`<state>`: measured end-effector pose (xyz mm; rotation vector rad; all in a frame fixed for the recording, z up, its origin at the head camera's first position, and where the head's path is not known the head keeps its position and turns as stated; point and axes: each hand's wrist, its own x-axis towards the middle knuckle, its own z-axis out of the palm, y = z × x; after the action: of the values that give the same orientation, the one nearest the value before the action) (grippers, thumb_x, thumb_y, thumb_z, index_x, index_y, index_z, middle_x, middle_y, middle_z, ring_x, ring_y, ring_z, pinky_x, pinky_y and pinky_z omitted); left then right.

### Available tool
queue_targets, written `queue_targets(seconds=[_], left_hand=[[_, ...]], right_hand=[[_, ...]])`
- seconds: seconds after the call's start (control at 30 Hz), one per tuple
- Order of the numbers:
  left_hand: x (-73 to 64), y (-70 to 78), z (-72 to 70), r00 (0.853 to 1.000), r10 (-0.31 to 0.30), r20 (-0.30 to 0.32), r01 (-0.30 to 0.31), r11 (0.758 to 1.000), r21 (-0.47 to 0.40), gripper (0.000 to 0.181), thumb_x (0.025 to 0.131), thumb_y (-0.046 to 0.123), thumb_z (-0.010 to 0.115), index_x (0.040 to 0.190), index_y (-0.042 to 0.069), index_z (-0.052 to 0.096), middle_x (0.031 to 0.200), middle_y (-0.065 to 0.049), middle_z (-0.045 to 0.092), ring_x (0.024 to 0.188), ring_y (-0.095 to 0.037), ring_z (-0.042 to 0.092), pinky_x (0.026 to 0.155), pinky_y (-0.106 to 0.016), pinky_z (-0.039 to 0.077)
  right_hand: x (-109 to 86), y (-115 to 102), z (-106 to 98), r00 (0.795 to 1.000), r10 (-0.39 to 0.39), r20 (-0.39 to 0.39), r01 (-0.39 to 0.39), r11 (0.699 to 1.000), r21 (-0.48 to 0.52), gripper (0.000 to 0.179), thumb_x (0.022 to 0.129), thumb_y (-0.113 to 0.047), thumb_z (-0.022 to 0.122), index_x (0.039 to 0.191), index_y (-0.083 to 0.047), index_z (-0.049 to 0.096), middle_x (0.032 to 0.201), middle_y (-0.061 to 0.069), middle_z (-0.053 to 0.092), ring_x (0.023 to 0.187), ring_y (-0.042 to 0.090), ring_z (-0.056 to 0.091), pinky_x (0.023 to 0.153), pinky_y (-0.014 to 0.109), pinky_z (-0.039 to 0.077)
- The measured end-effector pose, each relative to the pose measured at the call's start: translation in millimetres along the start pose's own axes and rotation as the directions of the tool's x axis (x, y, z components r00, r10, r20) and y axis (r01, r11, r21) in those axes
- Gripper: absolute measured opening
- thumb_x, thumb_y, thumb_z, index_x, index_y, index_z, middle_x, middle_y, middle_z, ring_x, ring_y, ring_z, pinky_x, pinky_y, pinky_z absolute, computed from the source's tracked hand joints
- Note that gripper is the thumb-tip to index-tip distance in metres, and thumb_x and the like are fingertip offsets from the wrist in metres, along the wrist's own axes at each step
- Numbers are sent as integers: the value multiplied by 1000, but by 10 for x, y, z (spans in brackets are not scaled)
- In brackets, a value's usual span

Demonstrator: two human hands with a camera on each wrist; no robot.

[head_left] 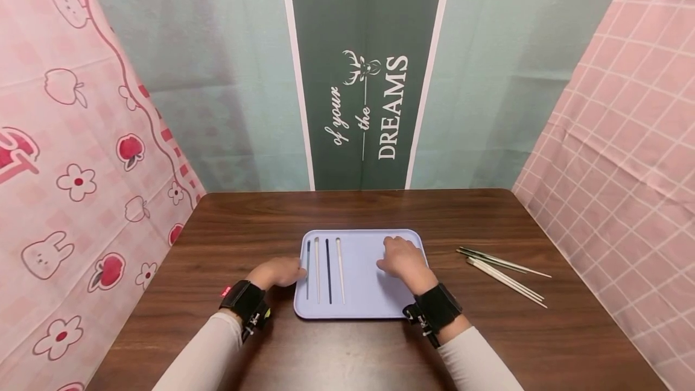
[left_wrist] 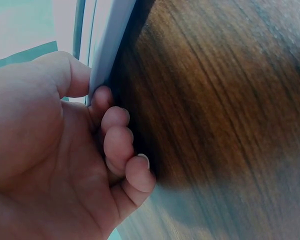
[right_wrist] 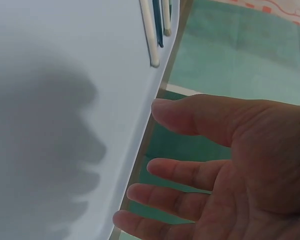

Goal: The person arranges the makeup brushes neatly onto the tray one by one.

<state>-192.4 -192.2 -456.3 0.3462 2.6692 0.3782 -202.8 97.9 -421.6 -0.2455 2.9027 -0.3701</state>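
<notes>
A pale lavender tray (head_left: 361,297) lies on the table. On its left part, several slim makeup brushes (head_left: 340,270) lie side by side, lengthwise, some light and some dark. My left hand (head_left: 278,271) is at the tray's left edge; in the left wrist view its thumb and index finger pinch the rim (left_wrist: 104,50), the other fingers curled outside it. My right hand (head_left: 404,258) hovers over the tray's right part, holding nothing. In the right wrist view its fingers (right_wrist: 182,197) are spread and loosely extended, and their shadow falls on the tray.
To the right of the tray, several more brushes (head_left: 507,282) lie in a loose pile on the dark wooden table (head_left: 250,222). A green curtain (head_left: 364,168) hangs behind the table, with pink patterned cloths (head_left: 613,198) at both sides.
</notes>
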Motion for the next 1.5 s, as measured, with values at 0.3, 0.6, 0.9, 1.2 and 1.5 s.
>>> queue_targets(seconds=[0.3,0.6,0.9,1.2,1.5], left_hand=[[5,1,6,1000,3,-3,-3,1000,15,22,98,20,52,102,1,62,88,-9,56,81,-25,52,80,-42,45],[16,-28,27,1000,21,-17,-21,999,29,21,97,20,52,97,2,61,85,-9,56,80,-24,52,80,-42,46],[11,-29,31,999,45,-28,-43,998,52,20,95,19,51,92,2,60,85,-9,55,80,-24,51,81,-43,46],[-1,-23,24,1000,18,-19,-17,999,45,21,97,20,51,97,2,62,86,-9,55,81,-24,51,80,-42,45],[12,-19,25,1000,20,-14,-20,999,50,22,97,21,51,97,2,62,86,-8,55,81,-24,51,80,-42,45]], right_hand=[[-76,152,-36,1000,13,-18,-12,1000,21,54,88,-26,73,131,4,59,125,23,62,109,37,62,91,54,50],[-117,343,-61,1000,27,-3,-27,999,38,55,89,-26,73,131,5,57,124,24,63,106,38,62,90,55,50],[-209,564,-92,999,54,-11,-53,997,64,56,88,-24,72,132,8,56,125,29,61,109,41,61,89,54,49],[-291,727,-129,997,79,-4,-78,994,72,55,89,-23,72,130,10,56,123,30,62,106,39,62,86,52,51],[-370,948,-121,996,92,-10,-92,994,63,54,89,-24,69,127,12,56,118,31,62,109,46,60,90,56,48]])
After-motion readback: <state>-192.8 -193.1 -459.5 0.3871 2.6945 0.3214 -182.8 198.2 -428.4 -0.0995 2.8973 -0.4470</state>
